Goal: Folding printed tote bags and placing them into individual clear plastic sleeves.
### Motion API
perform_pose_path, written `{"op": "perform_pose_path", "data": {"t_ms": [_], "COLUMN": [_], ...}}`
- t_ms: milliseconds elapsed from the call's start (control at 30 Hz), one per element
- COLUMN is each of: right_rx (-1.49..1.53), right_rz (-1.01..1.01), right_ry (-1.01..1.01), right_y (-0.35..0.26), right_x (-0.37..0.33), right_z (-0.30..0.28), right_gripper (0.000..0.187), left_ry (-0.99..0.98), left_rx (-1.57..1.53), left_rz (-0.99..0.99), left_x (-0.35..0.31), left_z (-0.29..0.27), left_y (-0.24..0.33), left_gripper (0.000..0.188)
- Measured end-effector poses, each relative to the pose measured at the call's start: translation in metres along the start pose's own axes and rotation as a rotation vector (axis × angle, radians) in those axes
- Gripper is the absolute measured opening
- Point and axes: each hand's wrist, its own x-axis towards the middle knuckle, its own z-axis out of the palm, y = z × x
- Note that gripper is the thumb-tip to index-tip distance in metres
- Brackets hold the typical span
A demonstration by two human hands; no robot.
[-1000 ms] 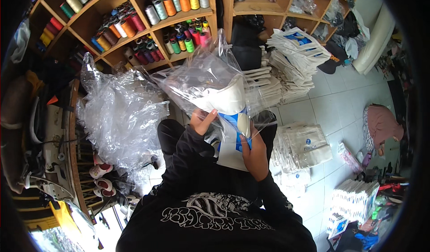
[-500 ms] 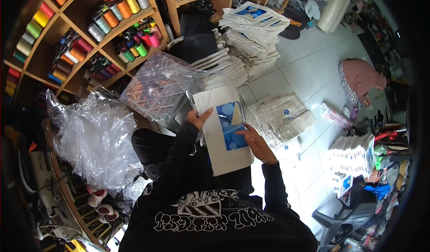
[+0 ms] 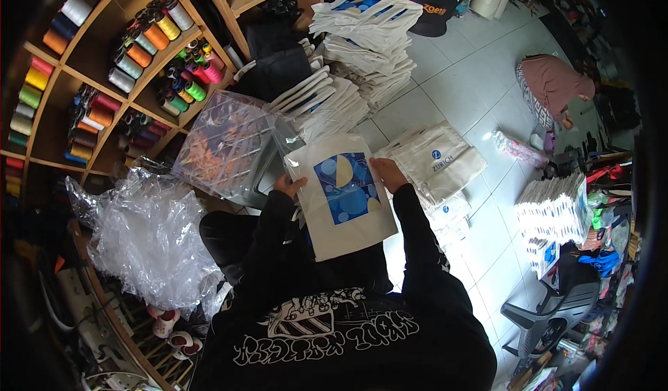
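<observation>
A folded cream cloth bag with a blue panel of circles faces up over my lap; a clear plastic sleeve seems to cover it. My left hand pinches its left edge, thumb on top. At the upper right edge, my right hand grips the same bag, its fingers partly hidden behind. Just beyond it lie stacked cream bags, and to the right another pile of bags with a small blue print rests on the floor.
Crumpled clear plastic bags are heaped at my left, near a clear patterned plastic sheet. Thread spools fill wooden shelves behind. A person bends over at far right, beyond a tall bag stack and a dark plastic chair.
The bag has turned to face up more fully, showing wider. My right hand has moved from beside the blue panel up to the bag's upper right edge. The left hand still holds the left side.
</observation>
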Motion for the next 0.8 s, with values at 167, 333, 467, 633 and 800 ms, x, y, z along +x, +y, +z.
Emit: {"op": "perform_pose_path", "data": {"t_ms": [167,333,467,633,800], "right_rx": [0.096,0.366,0.414,0.109,-0.577], "right_rz": [-0.072,-0.022,0.003,-0.141,-0.565], "right_ry": [0.082,0.194,0.134,0.270,0.617], "right_y": [0.011,0.006,0.009,0.020,-0.012], "right_x": [-0.007,-0.020,-0.022,-0.020,-0.049], "right_z": [-0.003,-0.004,-0.007,-0.014,0.003], "right_gripper": [0.024,0.019,0.020,0.016,0.013], "left_ry": [0.364,0.372,0.358,0.312,0.247], "left_rx": [0.314,0.635,0.597,0.577,0.028], "left_rz": [-0.121,0.096,0.119,0.042,-0.163], "left_x": [-0.018,-0.024,-0.018,-0.018,-0.022], "left_z": [0.009,0.006,0.001,0.011,0.010], "left_y": [0.005,-0.005,-0.012,-0.004,0.001], "left_gripper": [0.032,0.032,0.027,0.024,0.020]}}
